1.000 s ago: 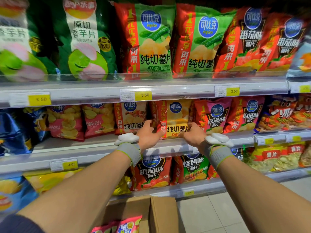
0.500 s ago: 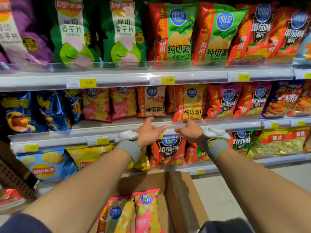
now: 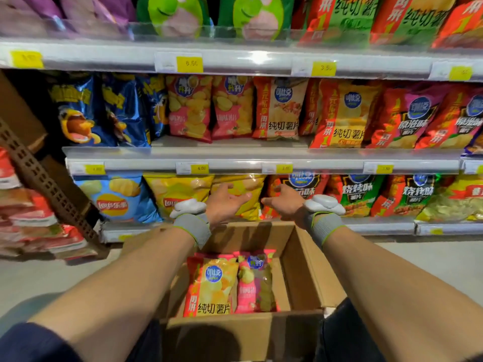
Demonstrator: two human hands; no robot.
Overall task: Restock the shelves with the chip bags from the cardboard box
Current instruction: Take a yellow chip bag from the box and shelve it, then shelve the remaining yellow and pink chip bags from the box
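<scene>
An open cardboard box [image 3: 303, 262] sits on the floor below me. Inside lie a yellow-and-red chip bag [image 3: 213, 286] and a pink chip bag [image 3: 254, 283] side by side. My left hand [image 3: 224, 205] and my right hand [image 3: 285, 202] hover above the box's far edge, in front of the bottom shelf, fingers relaxed and holding nothing. On the middle shelf [image 3: 261, 154] stand matching pink bags [image 3: 211, 108] and yellow-and-red bags [image 3: 342, 113], with a gap of bare shelf in front of the pink ones.
The bottom shelf [image 3: 379, 227] holds yellow, blue, red and green bags. Green and purple bags line the top shelf [image 3: 235, 61]. A brown perforated rack [image 3: 41, 176] with red packets stands at the left. Grey floor lies on both sides of the box.
Both hands have let go of the yellow-and-red bag on the middle shelf and dropped down toward the box. My view has tilted down, showing more of the box.
</scene>
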